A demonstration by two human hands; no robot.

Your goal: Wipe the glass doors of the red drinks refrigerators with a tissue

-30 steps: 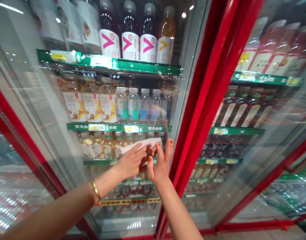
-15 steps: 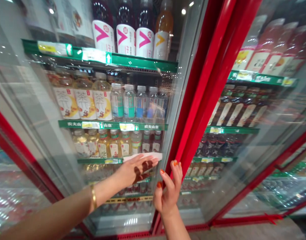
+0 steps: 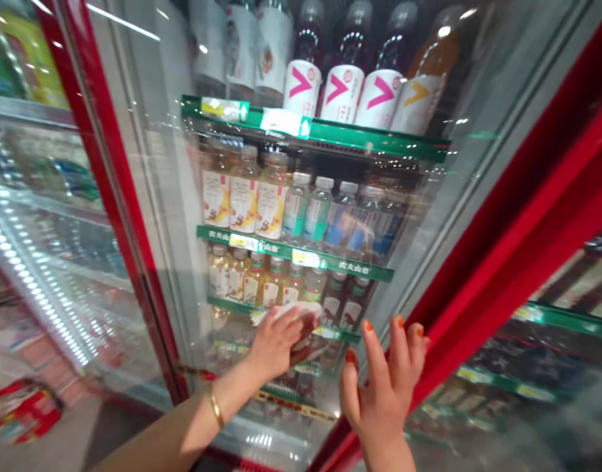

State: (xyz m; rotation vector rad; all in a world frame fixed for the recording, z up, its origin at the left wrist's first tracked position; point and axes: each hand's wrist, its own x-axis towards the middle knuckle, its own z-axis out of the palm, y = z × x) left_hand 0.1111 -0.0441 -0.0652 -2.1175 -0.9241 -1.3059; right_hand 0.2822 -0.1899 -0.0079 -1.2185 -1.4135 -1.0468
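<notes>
My left hand point(image 3: 276, 344), with a gold bracelet on its wrist, presses a white cloth point(image 3: 304, 308) against the glass door point(image 3: 170, 275) of a drinks fridge. Its fingers are stretched out over the cloth, which peeks out above them; whether it is cloth or paper towel I cannot fully tell. My right hand point(image 3: 386, 383), with orange nails, is raised with fingers apart and slightly bent, holding nothing. It is nearest the red door frame point(image 3: 458, 321); whether it touches the frame I cannot tell.
Behind the glass, bottled drinks point(image 3: 268, 200) stand in rows on shelves with green price strips point(image 3: 330, 255). Another fridge section point(image 3: 566, 341) lies beyond the red frame at right. At left are a lit display case point(image 3: 59, 164) and a red package point(image 3: 25, 406) on the floor.
The view has swung left, so the shelves sit further right. My left hand has shifted slightly along the glass with the cloth, which now looks more crumpled. My right hand's fingers have spread.
</notes>
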